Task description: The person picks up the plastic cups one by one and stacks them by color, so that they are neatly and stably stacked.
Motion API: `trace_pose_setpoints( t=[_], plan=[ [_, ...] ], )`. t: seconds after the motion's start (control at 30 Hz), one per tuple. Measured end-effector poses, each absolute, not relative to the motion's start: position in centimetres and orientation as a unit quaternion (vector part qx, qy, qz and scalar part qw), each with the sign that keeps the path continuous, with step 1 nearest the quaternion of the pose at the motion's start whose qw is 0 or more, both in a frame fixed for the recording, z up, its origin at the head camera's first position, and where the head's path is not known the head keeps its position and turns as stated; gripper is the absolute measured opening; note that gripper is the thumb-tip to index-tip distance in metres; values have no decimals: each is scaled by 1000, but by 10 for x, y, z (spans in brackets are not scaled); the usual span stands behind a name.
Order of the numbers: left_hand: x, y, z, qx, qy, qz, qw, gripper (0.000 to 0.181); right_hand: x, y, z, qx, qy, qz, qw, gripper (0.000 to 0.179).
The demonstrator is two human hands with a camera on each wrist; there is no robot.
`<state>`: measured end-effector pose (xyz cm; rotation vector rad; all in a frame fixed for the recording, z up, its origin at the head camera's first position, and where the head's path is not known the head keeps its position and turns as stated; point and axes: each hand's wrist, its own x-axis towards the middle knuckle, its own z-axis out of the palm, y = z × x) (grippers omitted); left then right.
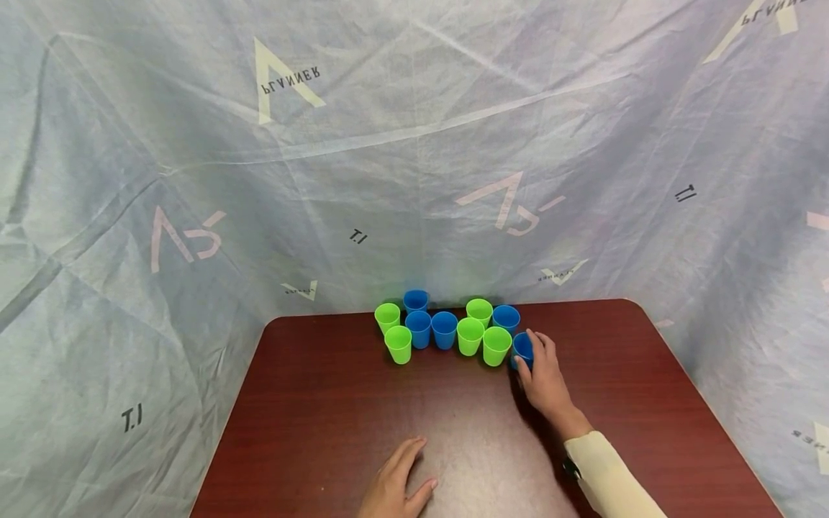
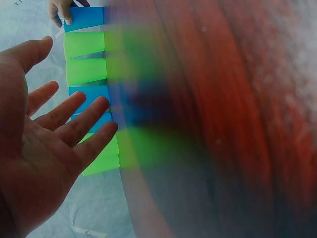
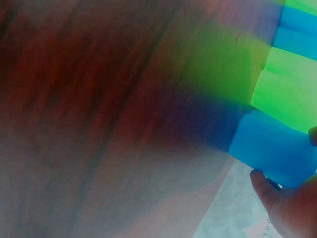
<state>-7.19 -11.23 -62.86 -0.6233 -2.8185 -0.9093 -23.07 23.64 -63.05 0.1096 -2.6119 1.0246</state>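
Note:
At the right end of a group of cups, my right hand (image 1: pixel 547 378) holds a blue cup (image 1: pixel 521 349) by its sides, thumb toward the near side. The right wrist view shows the same blue cup (image 3: pixel 272 146) upright on the table, with the thumb at its side; most of the fingers are out of frame. Just left of it stands a green cup (image 1: pixel 496 349). My left hand (image 1: pixel 396 483) is over the near part of the table, fingers spread and apart from the cups. In the left wrist view that hand (image 2: pixel 47 131) holds nothing.
Several more green cups (image 1: pixel 398 345) and blue cups (image 1: pixel 444 331) stand mouth up in staggered rows along the far edge of the dark red table (image 1: pixel 311 410). A grey printed cloth (image 1: pixel 401 180) hangs behind the table and at both sides.

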Motion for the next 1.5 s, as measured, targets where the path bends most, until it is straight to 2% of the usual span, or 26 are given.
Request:
trace_pose_setpoints(
  t=[0.17, 0.23, 0.33, 0.57, 0.73, 0.87, 1.07, 1.33, 1.5],
  plan=[
    [-75, -110, -625, -190, -929, -318, 3, 62, -221, 237, -626, 22, -918, 364, 157, 67],
    [-76, -110, -626, -192, -929, -318, -2, 62, -216, 235, -622, 16, -919, 365, 149, 68],
    [-75, -109, -628, -206, -928, -310, 11, 62, -208, 233, -619, 9, -919, 367, 143, 68],
    [-74, -107, -634, -228, -924, -297, 78, 61, -202, 229, -614, -8, -919, 374, 126, 75],
    [-75, -105, -636, -233, -921, -299, 85, 61, -193, 226, -613, -32, -916, 373, 144, 81],
    [-76, -102, -637, -225, -922, -306, 69, 60, -186, 220, -614, -31, -908, 383, 166, 75],
    [-75, -98, -633, -210, -923, -318, 45, 60, -175, 211, -620, -24, -907, 386, 166, 69],
    [-75, -89, -623, -134, -929, -341, -41, 68, -164, 204, -620, -10, -910, 382, 160, 67],
    [-71, -77, -618, -106, -948, -301, -18, 70, -157, 197, -617, 1, -912, 386, 139, 66]
  ],
)
